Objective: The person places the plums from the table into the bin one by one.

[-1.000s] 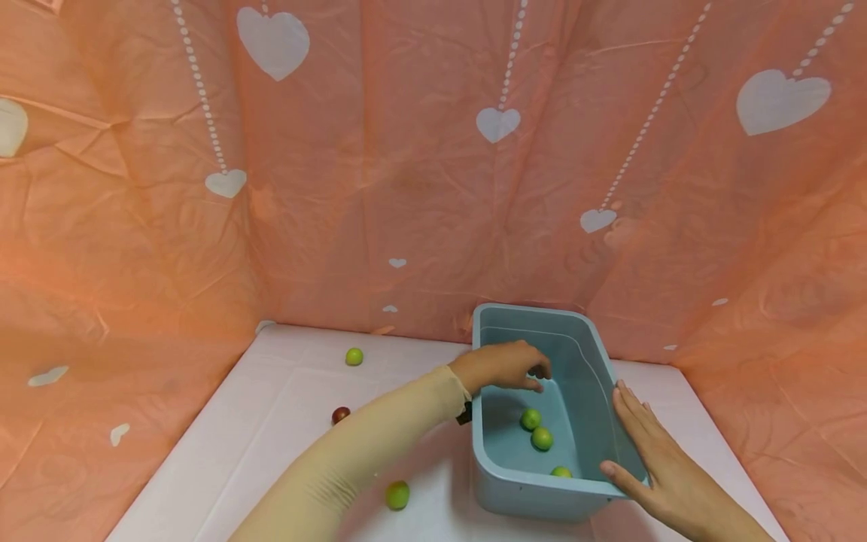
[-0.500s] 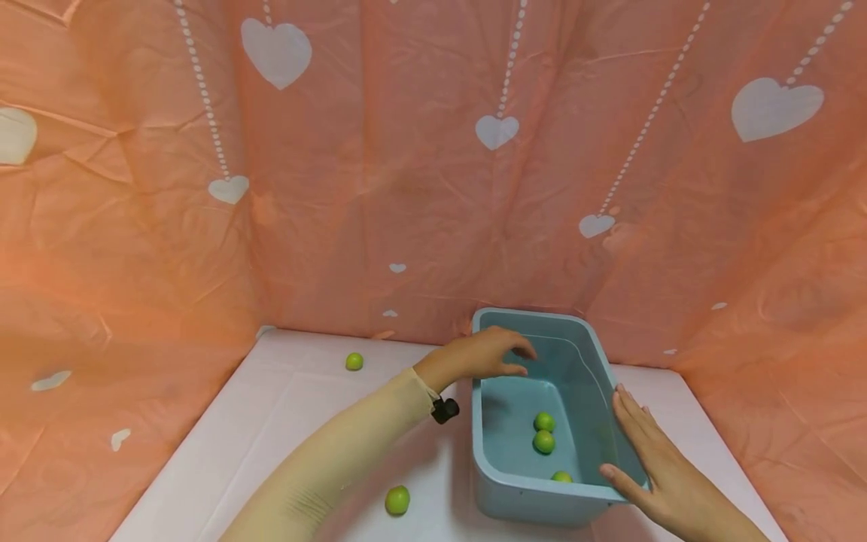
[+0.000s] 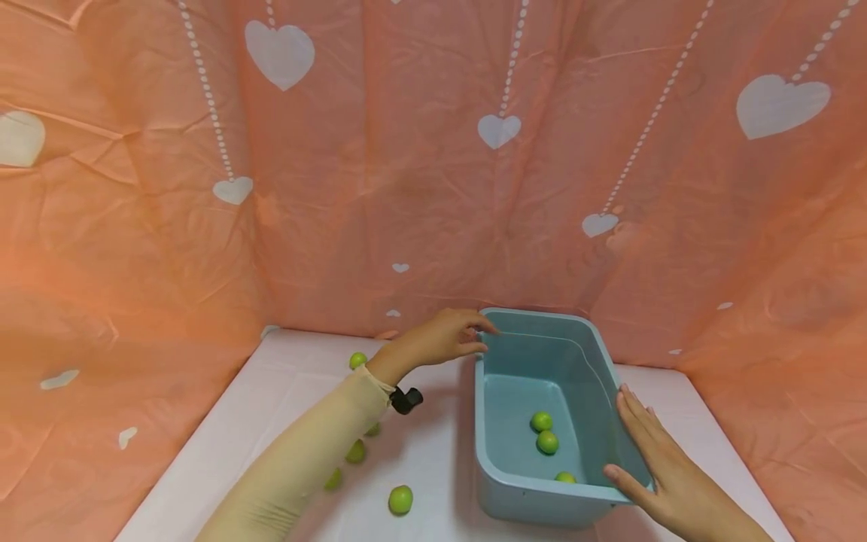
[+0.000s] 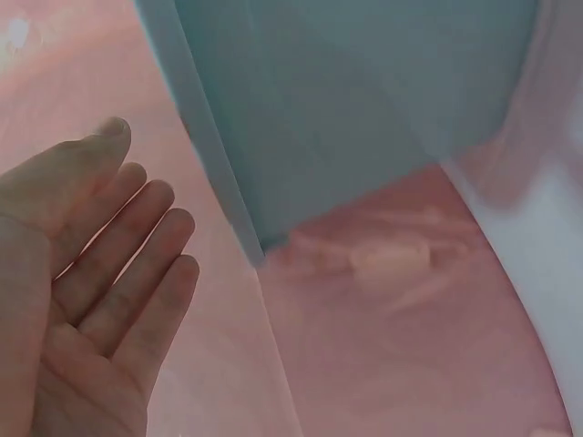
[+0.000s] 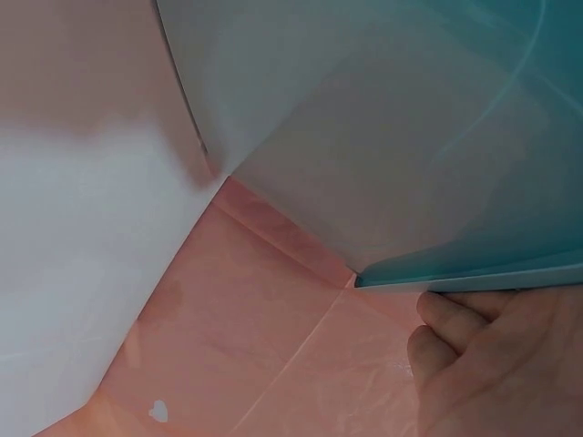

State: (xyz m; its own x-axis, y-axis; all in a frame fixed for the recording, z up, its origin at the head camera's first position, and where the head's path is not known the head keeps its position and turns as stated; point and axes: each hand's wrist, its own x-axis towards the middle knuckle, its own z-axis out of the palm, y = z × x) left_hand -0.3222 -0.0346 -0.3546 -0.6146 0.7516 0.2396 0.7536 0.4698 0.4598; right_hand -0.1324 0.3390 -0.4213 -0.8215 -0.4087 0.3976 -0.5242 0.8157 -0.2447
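My left hand (image 3: 448,336) hangs over the left rim of a blue-grey plastic bin (image 3: 482,444), fingers loosely bent and nothing in them. In the left wrist view its palm (image 4: 91,364) faces up beside the bin wall (image 4: 337,100). My right hand (image 3: 667,470) rests against the bin's near right corner, fingers straight along the outside and thumb at the rim. Its fingertips also show in the right wrist view, under the rim (image 5: 474,280). Inside the bin lie two small round green fruits (image 3: 547,442) and, near the front wall, a third green fruit (image 3: 565,477), partly hidden.
On the white table left of the bin lie more green fruits, one near the front (image 3: 400,500), one at the back (image 3: 357,360) and several beside my left sleeve (image 3: 291,467). A black wrist camera (image 3: 406,400) sits at that wrist. Orange heart-patterned sheeting (image 3: 420,188) surrounds the table.
My left hand has drawn back leftward from inside the bin to its left rim. The sleeve now covers the dark red fruit's spot, and more green fruits show beside it. My right hand stays put.
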